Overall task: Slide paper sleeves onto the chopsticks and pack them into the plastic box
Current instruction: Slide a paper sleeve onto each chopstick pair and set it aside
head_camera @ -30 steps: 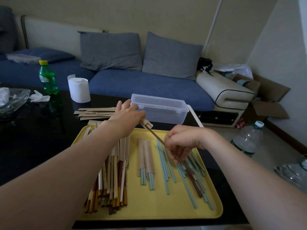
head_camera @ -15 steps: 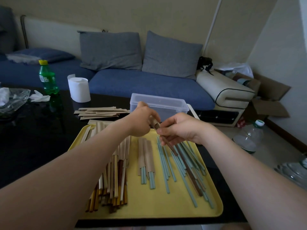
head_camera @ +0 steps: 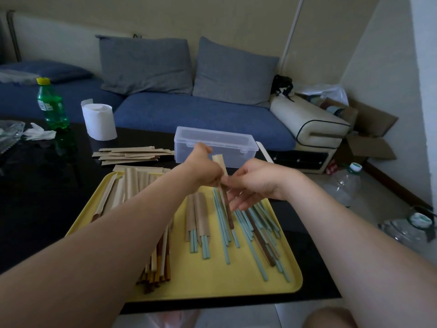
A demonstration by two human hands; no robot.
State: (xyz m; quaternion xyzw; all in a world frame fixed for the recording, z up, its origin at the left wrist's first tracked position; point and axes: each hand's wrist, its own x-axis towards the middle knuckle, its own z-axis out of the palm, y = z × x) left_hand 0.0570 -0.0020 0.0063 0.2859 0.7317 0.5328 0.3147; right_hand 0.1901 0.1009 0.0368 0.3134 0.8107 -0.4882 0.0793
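One paper sleeve (head_camera: 218, 162), partly over brown chopsticks (head_camera: 229, 214), held steeply upright just before the plastic box (head_camera: 236, 147): left hand (head_camera: 203, 171), nearer the box, grip clenched round it; right hand (head_camera: 255, 183) touches the bare shafts, hold unclear.

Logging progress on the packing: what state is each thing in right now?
plastic box, lid shut
paper sleeve, partly over brown chopsticks
left hand, grips the sleeve
right hand, fingertips at the chopsticks, hold unclear
green bottle, capped, upright
tissue roll, upright
cardboard box, flaps open
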